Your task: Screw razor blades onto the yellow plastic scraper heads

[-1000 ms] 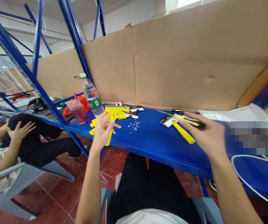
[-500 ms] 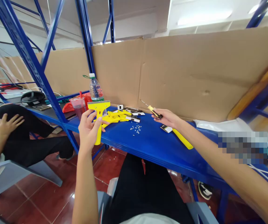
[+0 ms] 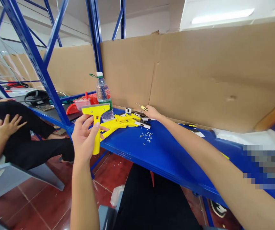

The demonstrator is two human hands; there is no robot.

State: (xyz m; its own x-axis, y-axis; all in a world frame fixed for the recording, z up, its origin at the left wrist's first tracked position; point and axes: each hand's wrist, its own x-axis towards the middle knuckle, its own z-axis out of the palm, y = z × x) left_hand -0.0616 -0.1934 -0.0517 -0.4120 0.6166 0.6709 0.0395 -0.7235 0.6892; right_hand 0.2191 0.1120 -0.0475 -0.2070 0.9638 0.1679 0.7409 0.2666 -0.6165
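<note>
My left hand (image 3: 83, 134) is closed around the handle of a yellow scraper (image 3: 96, 127), held upright with its wide head at the top and a metal strip along the upper edge. In my right hand (image 3: 153, 113) is a small screwdriver (image 3: 143, 108) with a pale yellow and black handle, its shaft pointing left. That hand is over the back of the table, near black-and-white packets (image 3: 142, 124). Between the hands lies a pile of yellow scraper handles (image 3: 121, 121). Several small screws (image 3: 147, 138) are scattered on the blue table (image 3: 128, 143) in front.
A water bottle (image 3: 102, 92) and a cup with a red straw (image 3: 82, 103) stand behind the scraper. A second screwdriver (image 3: 189, 125) lies by the cardboard wall (image 3: 200, 80). White plastic (image 3: 245, 137) lies at right. Another person's hand (image 3: 9, 129) rests on their knee at left.
My right hand has moved left and farther back with the screwdriver, toward the pile. The scraper stays in my left hand, a little lower. The view has shifted slightly.
</note>
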